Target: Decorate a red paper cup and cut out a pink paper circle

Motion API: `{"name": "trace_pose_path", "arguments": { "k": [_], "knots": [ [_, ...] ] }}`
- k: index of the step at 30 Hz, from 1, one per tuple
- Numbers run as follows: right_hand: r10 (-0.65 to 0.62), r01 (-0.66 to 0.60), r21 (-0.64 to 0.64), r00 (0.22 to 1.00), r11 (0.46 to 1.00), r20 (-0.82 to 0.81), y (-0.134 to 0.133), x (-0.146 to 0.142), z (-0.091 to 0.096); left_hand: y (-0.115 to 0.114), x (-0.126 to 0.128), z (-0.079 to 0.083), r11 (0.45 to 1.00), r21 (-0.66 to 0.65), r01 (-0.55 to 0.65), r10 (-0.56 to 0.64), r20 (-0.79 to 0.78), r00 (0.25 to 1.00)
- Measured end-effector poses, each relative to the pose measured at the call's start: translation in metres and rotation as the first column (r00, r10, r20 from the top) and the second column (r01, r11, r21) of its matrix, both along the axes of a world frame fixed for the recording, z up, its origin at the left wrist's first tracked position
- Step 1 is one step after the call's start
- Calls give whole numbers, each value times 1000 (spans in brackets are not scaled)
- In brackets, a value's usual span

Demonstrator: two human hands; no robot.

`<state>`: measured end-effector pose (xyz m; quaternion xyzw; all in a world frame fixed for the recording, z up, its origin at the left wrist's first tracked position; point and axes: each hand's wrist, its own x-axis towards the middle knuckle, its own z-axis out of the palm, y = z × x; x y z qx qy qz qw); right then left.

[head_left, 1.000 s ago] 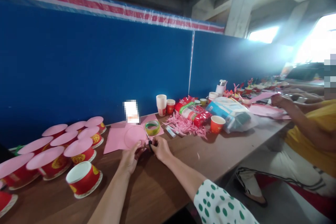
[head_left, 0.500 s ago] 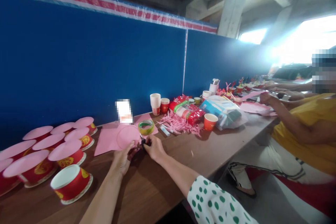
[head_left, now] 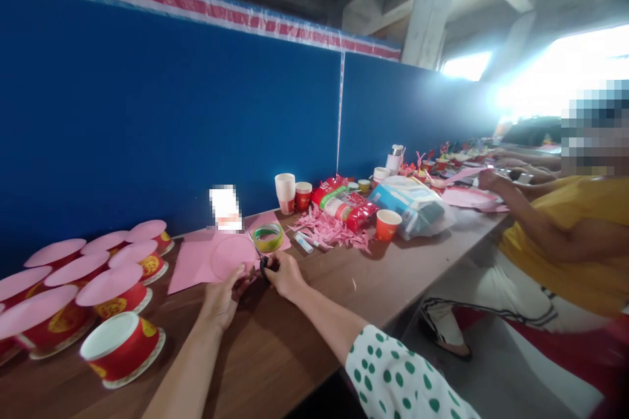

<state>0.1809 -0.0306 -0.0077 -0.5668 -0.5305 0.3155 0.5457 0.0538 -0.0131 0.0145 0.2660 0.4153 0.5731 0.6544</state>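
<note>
My left hand pinches the lower edge of a round pink paper disc held above the brown table. My right hand is closed round the black handles of small scissors, whose blades point up at the disc's right edge. Under the disc lies a pink paper sheet. A roll of green tape sits just behind my right hand.
Red paper cups capped with pink discs crowd the left, and one open red cup stands nearest. Pink paper scraps, a glue stick, red packets and cups lie further right. A person in a yellow shirt works at the right. A blue wall backs the table.
The view has swung slightly right, so everything sits further left in the frame. My hands keep their hold on the disc and the scissors, with the blades moved a little along the disc's edge.
</note>
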Motion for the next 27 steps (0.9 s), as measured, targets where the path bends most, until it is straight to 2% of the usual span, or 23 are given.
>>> {"name": "trace_pose_path", "arguments": {
  "k": [11,18,21,27],
  "knots": [
    [72,-71,17,994,997,-84,6,2,-9,3,-1,-2,1000,-14,16,-16,12,1000],
    [43,-42,5,996,999,-77,7,0,-11,3,-2,-2,1000,-8,1,-2,-3,1000],
    [1,-1,13,1000,1000,-29,5,-2,-9,4,-1,-2,1000,-1,8,-8,4,1000],
    [-18,5,137,995,991,98,1,-3,-2,2,-1,2,1000,-27,2,-1,20,1000]
  ]
}}
